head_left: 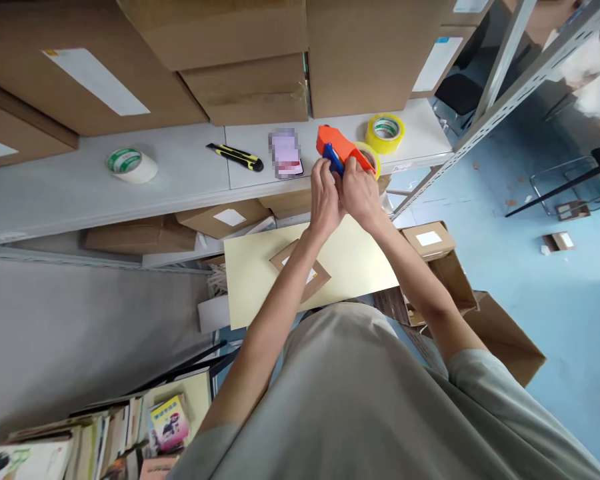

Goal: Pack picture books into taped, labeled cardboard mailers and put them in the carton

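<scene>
— Two hands on one thing, then? What's nearest?

— Nearest, a grey shirt front and both forearms reaching forward over a pale yellow board with a small cardboard piece lying on it. Past that, the left hand and right hand meet at the front edge of the shelf.

— What do they hold?

— An orange tape dispenser with a yellow tape roll seated in it. The right hand wraps the body from the side; the left hand's fingers are pinched at the blue part near its front. Both sets of fingers are closed on the dispenser, none spread.

— Which step, would you say?

— It looks like loading or threading the tape. My guess: the next move calls for a fine pinch on the loose tape end while the other hand keeps the dispenser from turning.

— And further back?

— A phone just left of the hands, a yellow-black utility knife, a white tape roll well apart to the left, a spare yellow roll just behind, then stacked cartons
</scene>
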The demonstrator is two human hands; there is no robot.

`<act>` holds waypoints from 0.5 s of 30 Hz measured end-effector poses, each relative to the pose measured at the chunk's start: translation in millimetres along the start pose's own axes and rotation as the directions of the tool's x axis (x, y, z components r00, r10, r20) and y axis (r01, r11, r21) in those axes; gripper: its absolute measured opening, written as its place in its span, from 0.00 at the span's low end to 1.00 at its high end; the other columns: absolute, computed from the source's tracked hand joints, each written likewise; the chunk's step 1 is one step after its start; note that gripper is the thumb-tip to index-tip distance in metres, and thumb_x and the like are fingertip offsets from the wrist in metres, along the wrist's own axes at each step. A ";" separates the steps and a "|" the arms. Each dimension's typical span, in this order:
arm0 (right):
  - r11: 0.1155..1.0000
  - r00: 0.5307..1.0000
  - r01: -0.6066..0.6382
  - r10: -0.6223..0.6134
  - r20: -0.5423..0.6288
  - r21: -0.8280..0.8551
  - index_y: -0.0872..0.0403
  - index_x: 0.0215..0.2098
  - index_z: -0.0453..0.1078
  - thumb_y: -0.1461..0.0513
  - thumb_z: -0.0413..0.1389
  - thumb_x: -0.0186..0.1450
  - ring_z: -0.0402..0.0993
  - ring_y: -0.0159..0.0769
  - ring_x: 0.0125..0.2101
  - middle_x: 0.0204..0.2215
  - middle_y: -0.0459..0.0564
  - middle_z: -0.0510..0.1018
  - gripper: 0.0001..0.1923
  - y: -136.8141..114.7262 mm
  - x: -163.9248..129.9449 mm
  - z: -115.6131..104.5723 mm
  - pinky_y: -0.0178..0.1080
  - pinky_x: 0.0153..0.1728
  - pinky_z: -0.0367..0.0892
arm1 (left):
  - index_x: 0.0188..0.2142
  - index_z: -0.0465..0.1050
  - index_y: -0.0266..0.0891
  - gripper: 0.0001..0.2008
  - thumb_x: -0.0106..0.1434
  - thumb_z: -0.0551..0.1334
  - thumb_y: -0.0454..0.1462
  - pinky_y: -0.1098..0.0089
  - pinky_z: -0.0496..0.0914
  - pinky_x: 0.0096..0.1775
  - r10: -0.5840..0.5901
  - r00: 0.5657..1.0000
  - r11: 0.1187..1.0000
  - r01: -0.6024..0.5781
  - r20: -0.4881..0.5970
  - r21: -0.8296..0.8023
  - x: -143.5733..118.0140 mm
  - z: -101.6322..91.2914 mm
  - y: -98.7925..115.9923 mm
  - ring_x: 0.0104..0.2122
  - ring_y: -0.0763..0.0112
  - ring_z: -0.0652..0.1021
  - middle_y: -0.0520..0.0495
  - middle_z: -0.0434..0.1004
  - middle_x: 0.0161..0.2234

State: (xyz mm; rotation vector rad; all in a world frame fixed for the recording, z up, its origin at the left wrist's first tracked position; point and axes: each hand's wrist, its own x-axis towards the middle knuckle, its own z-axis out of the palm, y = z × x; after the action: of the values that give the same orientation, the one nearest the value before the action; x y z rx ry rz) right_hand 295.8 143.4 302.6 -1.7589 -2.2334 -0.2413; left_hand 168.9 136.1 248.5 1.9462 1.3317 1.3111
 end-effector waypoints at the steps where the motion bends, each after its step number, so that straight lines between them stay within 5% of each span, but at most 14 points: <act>1: 1.000 0.999 0.026 -0.026 -0.027 -0.005 0.69 0.69 0.72 0.54 0.31 0.91 0.88 0.60 0.52 0.51 0.71 0.84 0.35 2.6 15.7 4.9 0.54 0.54 0.80 | 0.81 0.53 0.42 0.37 0.81 0.64 0.48 0.48 0.52 0.87 -0.013 1.000 1.000 0.013 -0.007 0.014 13.0 0.0 -2.0 0.87 0.47 0.58 0.28 0.59 0.82; 9: 0.998 0.999 -0.013 0.011 0.033 0.055 0.70 0.57 0.77 0.63 0.31 0.90 0.88 0.53 0.53 0.48 0.72 0.86 0.33 12.8 94.6 54.9 0.56 0.64 0.78 | 0.81 0.53 0.41 0.42 0.74 0.69 0.38 0.53 0.53 0.87 0.038 0.998 0.996 -0.042 0.050 0.072 54.9 12.4 -27.0 0.86 0.52 0.60 0.29 0.58 0.84; 15: 0.996 0.990 -0.061 0.052 0.131 0.067 0.75 0.62 0.78 0.66 0.33 0.89 0.86 0.55 0.59 0.54 0.75 0.85 0.32 16.1 115.6 74.9 0.57 0.68 0.74 | 0.88 0.40 0.45 0.46 0.81 0.64 0.44 0.49 0.50 0.88 0.025 0.995 0.995 -0.034 0.100 0.095 20.6 29.7 -32.5 0.90 0.50 0.46 0.35 0.43 0.90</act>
State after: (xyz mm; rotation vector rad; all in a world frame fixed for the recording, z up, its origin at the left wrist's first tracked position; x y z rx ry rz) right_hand 277.5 276.6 268.7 -1.8448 -2.2458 -0.0361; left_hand 181.5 173.0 219.6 2.0748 1.3452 1.1670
